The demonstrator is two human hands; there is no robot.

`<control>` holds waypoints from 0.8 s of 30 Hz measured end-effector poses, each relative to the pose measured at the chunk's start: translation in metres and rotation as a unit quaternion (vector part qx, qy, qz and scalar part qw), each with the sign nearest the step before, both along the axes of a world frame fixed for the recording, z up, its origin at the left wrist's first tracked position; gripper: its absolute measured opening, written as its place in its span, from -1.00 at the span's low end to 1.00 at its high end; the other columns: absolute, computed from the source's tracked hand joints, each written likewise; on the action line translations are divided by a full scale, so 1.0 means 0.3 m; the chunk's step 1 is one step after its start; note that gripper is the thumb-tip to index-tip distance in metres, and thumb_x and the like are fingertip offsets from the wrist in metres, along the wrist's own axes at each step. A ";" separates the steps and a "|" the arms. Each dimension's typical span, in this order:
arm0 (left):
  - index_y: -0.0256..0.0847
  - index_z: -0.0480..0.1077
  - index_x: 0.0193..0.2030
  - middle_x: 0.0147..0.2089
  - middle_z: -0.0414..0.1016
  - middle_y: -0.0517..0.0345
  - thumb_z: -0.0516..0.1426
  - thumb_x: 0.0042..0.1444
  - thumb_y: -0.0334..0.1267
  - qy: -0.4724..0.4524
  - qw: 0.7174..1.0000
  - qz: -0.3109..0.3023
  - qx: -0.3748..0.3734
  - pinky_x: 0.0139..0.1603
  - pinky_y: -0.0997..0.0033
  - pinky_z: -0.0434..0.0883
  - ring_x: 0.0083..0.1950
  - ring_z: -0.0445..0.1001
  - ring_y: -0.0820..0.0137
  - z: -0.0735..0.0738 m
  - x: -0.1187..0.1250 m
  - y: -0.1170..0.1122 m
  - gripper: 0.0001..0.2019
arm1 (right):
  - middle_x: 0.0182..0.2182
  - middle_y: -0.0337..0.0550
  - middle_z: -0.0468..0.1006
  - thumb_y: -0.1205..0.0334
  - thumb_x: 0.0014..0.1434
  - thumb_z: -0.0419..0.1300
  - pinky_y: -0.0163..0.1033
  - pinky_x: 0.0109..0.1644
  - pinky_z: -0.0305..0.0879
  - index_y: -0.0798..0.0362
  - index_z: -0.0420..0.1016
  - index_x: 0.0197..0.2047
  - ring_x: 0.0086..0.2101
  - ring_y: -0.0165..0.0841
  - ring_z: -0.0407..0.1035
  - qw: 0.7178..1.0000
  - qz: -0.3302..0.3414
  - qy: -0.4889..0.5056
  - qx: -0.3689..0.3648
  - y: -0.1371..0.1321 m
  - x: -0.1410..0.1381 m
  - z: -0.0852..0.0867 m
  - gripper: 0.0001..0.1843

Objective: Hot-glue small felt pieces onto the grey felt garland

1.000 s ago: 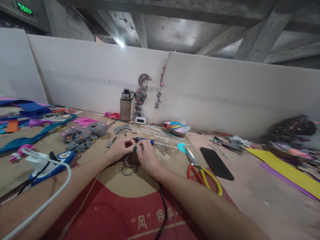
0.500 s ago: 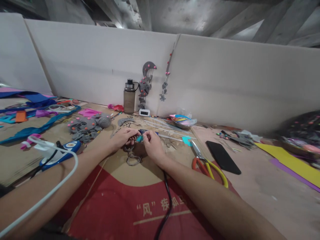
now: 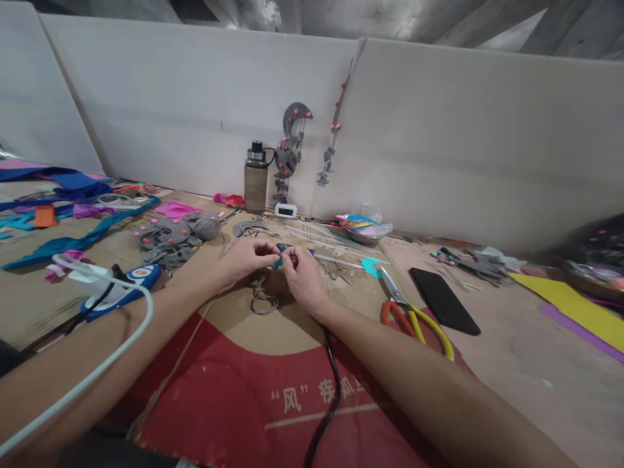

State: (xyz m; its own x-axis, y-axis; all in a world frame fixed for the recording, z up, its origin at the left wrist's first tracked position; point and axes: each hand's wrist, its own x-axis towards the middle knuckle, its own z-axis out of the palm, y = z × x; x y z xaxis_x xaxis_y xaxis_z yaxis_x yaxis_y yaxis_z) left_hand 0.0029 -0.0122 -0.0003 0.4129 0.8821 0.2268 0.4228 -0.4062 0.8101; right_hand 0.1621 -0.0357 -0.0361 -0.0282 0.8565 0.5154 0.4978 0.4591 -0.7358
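My left hand (image 3: 245, 258) and my right hand (image 3: 304, 278) meet over the cardboard-covered table, fingers pinched together on a small teal piece (image 3: 278, 262) between them. A grey cord or felt strand (image 3: 262, 300) hangs from the piece and curls on the cardboard just below my hands. A blue-handled tool (image 3: 284, 247) lies right behind the fingers. A black cable (image 3: 327, 396) runs from under my right wrist toward me.
Red-and-yellow scissors (image 3: 412, 316) and a black phone (image 3: 443, 301) lie to the right. Grey felt cut-outs with pink dots (image 3: 168, 239), a yarn ball (image 3: 207, 227), a bottle (image 3: 256, 177) and a blue-white device (image 3: 118, 289) with white cable sit left and behind. White partition boards (image 3: 439, 136) back the table.
The view has tilted downward, so the table fills more of the frame. My hands stay pinched together on the small piece, which now sits slightly higher off the cardboard.
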 end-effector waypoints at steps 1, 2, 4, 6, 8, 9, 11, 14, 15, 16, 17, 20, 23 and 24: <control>-0.28 0.49 -0.30 -0.42 0.48 0.14 0.17 -0.04 -0.11 0.009 1.000 0.003 0.011 -0.46 0.50 0.26 -0.47 0.33 0.47 0.003 0.003 -0.004 -0.73 | -0.41 -0.21 0.42 0.23 0.18 -0.02 -0.25 -0.25 0.19 0.03 0.33 -0.34 -0.36 -0.36 0.28 1.000 0.000 -0.003 0.001 -0.001 0.000 0.000 -0.86; -0.28 0.49 -0.33 -0.42 0.49 0.14 0.16 -0.05 -0.14 0.018 1.000 0.010 0.023 -0.44 0.50 0.26 -0.46 0.34 0.47 0.006 0.005 -0.008 -0.76 | -0.40 -0.21 0.42 0.23 0.18 -0.01 -0.25 -0.24 0.19 0.03 0.33 -0.34 -0.35 -0.36 0.29 1.000 0.001 -0.006 0.002 -0.003 0.000 0.000 -0.86; -0.29 0.49 -0.39 -0.45 0.48 0.15 0.15 -0.04 -0.16 0.038 0.998 0.026 0.047 -0.44 0.50 0.25 -0.45 0.34 0.47 0.009 0.009 -0.012 -0.79 | -0.39 -0.20 0.42 0.24 0.18 0.00 -0.24 -0.22 0.20 0.04 0.33 -0.34 -0.34 -0.36 0.29 1.000 0.002 -0.010 0.004 -0.007 0.000 0.003 -0.87; -0.29 0.48 -0.42 -0.49 0.46 0.16 0.14 -0.02 -0.17 0.051 0.996 0.039 0.063 -0.46 0.50 0.22 -0.47 0.31 0.48 0.009 0.011 -0.013 -0.79 | -0.37 -0.19 0.43 0.23 0.18 0.00 -0.24 -0.19 0.21 0.04 0.34 -0.34 -0.32 -0.35 0.30 1.000 0.004 -0.007 0.008 -0.011 0.001 0.008 -0.87; -0.29 0.48 -0.42 -0.51 0.44 0.18 0.12 -0.01 -0.19 0.049 0.996 0.042 0.067 -0.48 0.50 0.20 -0.49 0.29 0.49 0.009 0.011 -0.012 -0.80 | -0.33 -0.17 0.44 0.21 0.20 0.00 -0.22 -0.17 0.22 0.04 0.35 -0.29 -0.30 -0.35 0.31 1.000 0.005 0.004 0.012 -0.015 0.003 0.013 -0.85; -0.29 0.48 -0.41 -0.51 0.43 0.19 0.12 -0.02 -0.20 0.045 0.996 0.040 0.065 -0.48 0.50 0.19 -0.49 0.28 0.49 0.009 0.010 -0.011 -0.80 | -0.31 -0.16 0.45 0.21 0.21 0.00 -0.22 -0.15 0.22 0.05 0.35 -0.25 -0.29 -0.35 0.31 1.000 0.004 0.012 0.014 -0.017 0.005 0.015 -0.84; -0.29 0.46 -0.41 -0.50 0.42 0.20 0.12 -0.03 -0.21 0.036 0.997 0.035 0.062 -0.47 0.51 0.20 -0.49 0.28 0.49 0.009 0.007 -0.007 -0.82 | -0.26 -0.13 0.45 0.22 0.21 0.00 -0.21 -0.13 0.23 0.06 0.35 -0.19 -0.26 -0.34 0.32 1.000 0.003 0.019 0.015 -0.019 0.007 0.018 -0.83; -0.29 0.44 -0.42 -0.49 0.41 0.20 0.12 -0.03 -0.21 0.027 0.997 0.031 0.062 -0.44 0.50 0.21 -0.48 0.28 0.49 0.006 0.001 0.001 -0.83 | -0.25 -0.12 0.45 0.24 0.20 0.01 -0.21 -0.11 0.22 0.06 0.38 -0.21 -0.24 -0.33 0.31 1.000 0.007 0.001 0.018 -0.019 0.008 0.020 -0.84; -0.29 0.44 -0.43 -0.49 0.41 0.21 0.11 -0.03 -0.21 0.025 0.997 0.029 0.063 -0.44 0.50 0.21 -0.47 0.28 0.49 0.005 0.000 0.004 -0.83 | -0.26 -0.11 0.45 0.25 0.20 0.01 -0.21 -0.12 0.22 0.05 0.38 -0.23 -0.24 -0.33 0.30 1.000 0.008 -0.007 0.020 -0.019 0.008 0.020 -0.85; -0.29 0.44 -0.43 -0.50 0.41 0.21 0.11 -0.03 -0.21 0.025 0.997 0.027 0.065 -0.44 0.50 0.20 -0.47 0.28 0.49 0.003 -0.001 0.006 -0.83 | -0.27 -0.11 0.45 0.25 0.19 0.02 -0.21 -0.13 0.21 0.05 0.39 -0.25 -0.24 -0.33 0.30 1.000 0.009 -0.012 0.023 -0.019 0.008 0.020 -0.85; -0.29 0.44 -0.43 -0.50 0.40 0.21 0.11 -0.03 -0.21 0.025 0.997 0.025 0.067 -0.44 0.50 0.20 -0.47 0.27 0.49 0.002 -0.001 0.007 -0.83 | -0.28 -0.12 0.44 0.24 0.19 0.02 -0.21 -0.14 0.21 0.05 0.39 -0.26 -0.25 -0.33 0.30 1.000 0.009 -0.015 0.025 -0.018 0.008 0.021 -0.85; -0.29 0.44 -0.43 -0.50 0.40 0.20 0.11 -0.03 -0.22 0.030 0.997 0.024 0.071 -0.46 0.50 0.19 -0.48 0.28 0.49 0.002 0.002 0.003 -0.83 | -0.32 -0.14 0.43 0.21 0.19 0.03 -0.22 -0.16 0.20 0.06 0.37 -0.31 -0.28 -0.33 0.28 0.999 0.010 -0.019 0.027 -0.019 0.009 0.023 -0.85; -0.28 0.45 -0.43 -0.50 0.42 0.20 0.12 -0.03 -0.22 0.035 0.996 0.025 0.078 -0.45 0.50 0.20 -0.47 0.29 0.49 0.005 0.005 -0.003 -0.84 | -0.36 -0.16 0.41 0.21 0.18 0.02 -0.24 -0.18 0.18 0.05 0.34 -0.35 -0.31 -0.34 0.27 0.999 0.012 -0.024 0.024 -0.019 0.011 0.025 -0.86; -0.28 0.46 -0.42 -0.49 0.43 0.20 0.13 -0.02 -0.22 0.037 0.996 0.026 0.082 -0.44 0.50 0.21 -0.46 0.30 0.48 0.006 0.005 -0.003 -0.83 | -0.37 -0.17 0.40 0.22 0.18 0.02 -0.24 -0.19 0.18 0.05 0.33 -0.36 -0.31 -0.35 0.26 0.999 0.010 -0.026 0.024 -0.020 0.012 0.026 -0.86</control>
State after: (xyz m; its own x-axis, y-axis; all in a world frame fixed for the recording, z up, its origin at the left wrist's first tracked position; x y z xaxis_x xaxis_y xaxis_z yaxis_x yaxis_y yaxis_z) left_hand 0.0044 -0.0131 0.0015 0.3887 0.8563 0.3401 0.5026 -0.5064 0.7007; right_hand 0.1656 -0.0415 -0.0283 -0.0727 0.8302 0.5527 0.5256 0.5029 -0.6862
